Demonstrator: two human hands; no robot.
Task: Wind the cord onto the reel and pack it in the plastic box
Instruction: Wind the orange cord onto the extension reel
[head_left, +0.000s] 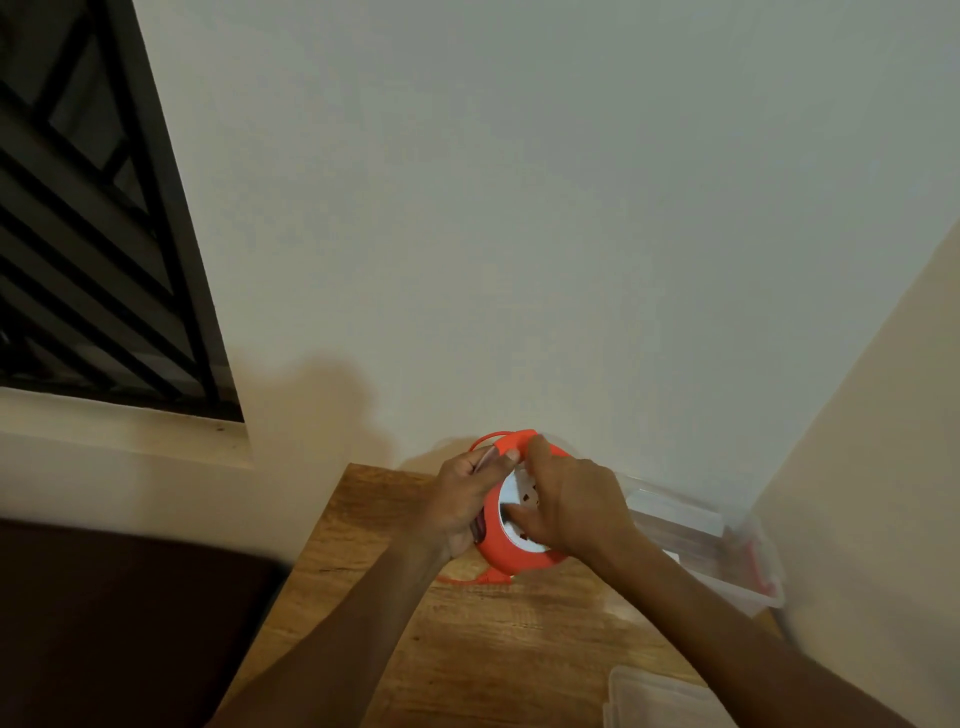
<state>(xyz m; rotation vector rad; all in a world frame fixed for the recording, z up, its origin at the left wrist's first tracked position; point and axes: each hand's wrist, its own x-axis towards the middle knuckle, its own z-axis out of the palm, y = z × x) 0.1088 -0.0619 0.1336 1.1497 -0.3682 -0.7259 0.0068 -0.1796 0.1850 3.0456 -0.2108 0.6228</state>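
The left hand (470, 501) is gripping the orange reel (511, 545) by its nine o'clock edge, fingers curled round the rim. The right hand (569, 506) is lying over the white socket face, pinching the orange cord (511, 440) at twelve o'clock. The reel is hovering above the wooden table (467, 649). At three o'clock the clear plastic box (727, 551) is sitting against the wall; its lid (660, 699) is lying at five o'clock.

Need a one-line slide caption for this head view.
Both hands, left hand and right hand, grip the orange reel above the wooden table, clear plastic box beside.
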